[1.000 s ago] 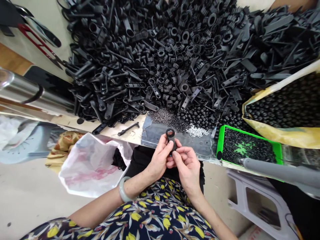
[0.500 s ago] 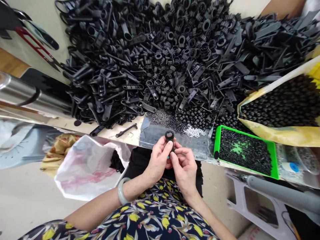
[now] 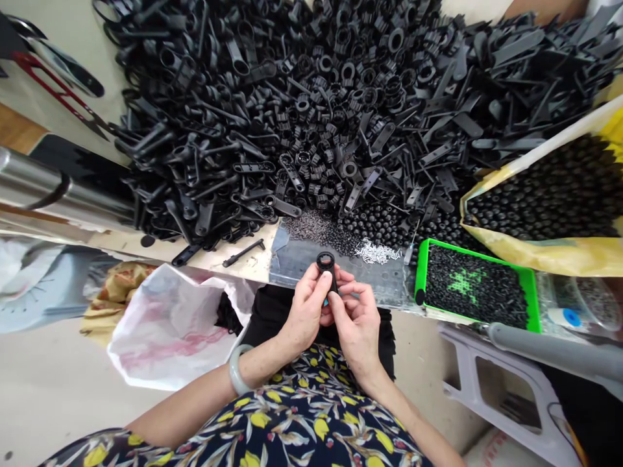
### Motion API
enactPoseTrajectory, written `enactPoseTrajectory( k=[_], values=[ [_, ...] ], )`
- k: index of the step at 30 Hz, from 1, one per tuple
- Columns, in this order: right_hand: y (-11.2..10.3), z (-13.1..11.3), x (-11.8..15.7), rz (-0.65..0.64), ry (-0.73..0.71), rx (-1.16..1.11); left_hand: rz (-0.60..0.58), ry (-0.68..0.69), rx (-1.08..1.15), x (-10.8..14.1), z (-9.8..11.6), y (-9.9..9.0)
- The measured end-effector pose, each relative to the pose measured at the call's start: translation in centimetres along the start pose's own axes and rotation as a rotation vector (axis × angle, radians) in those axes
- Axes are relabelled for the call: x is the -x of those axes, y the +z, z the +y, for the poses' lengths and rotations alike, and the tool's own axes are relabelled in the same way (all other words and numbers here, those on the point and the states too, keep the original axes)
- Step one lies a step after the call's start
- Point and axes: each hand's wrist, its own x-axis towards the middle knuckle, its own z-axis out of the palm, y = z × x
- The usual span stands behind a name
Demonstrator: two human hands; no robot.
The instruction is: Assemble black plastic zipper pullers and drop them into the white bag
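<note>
A black plastic part with a ring-shaped end [image 3: 326, 260] is held upright between both hands, just in front of the table edge. My left hand [image 3: 307, 306] grips it, thumb pressed on the part below the ring. My right hand [image 3: 354, 321] pinches its lower end, which the fingers mostly hide. A bit of teal shows between the hands; what it belongs to I cannot make out. Beyond the hands lie white pins [image 3: 377, 251], tiny grey and black pieces [image 3: 316, 231] and black beads [image 3: 374, 222].
A huge heap of black plastic parts [image 3: 292, 97] covers the table. To the right are a green tray [image 3: 534, 305] of small black pieces and a yellow bag [image 3: 559, 256] of black balls. A white bag [image 3: 165, 337] hangs at the left; scissors [image 3: 63, 94] lie far left.
The ring end of the black part has tilted slightly, and its arm below shows more. Both hands keep hold of it. The whole view has shifted a little.
</note>
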Motion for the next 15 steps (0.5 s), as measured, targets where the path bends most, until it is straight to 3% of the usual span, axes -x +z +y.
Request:
enactPoseTrajectory(
  k=[4,8,12,15],
  values=[
    [-0.4,0.2,-0.1,0.016,-0.014,0.103,0.002,0.079,-0.068,-0.1,-0.6,-0.4],
    [-1.6,-1.5,-0.4,0.031,-0.079,0.189,-0.012,0.151,-0.119,-0.6,-0.1,-1.1],
    [-2.9,-3.2,-1.5,0.117,-0.166,0.135,-0.016,0.103,-0.065,-1.1,1.3,-1.5],
    [-2.6,-3.0,-2.1,0.039,-0.106,0.052,-0.036,0.133,0.002,-0.8,2.4,-1.3]
  ],
)
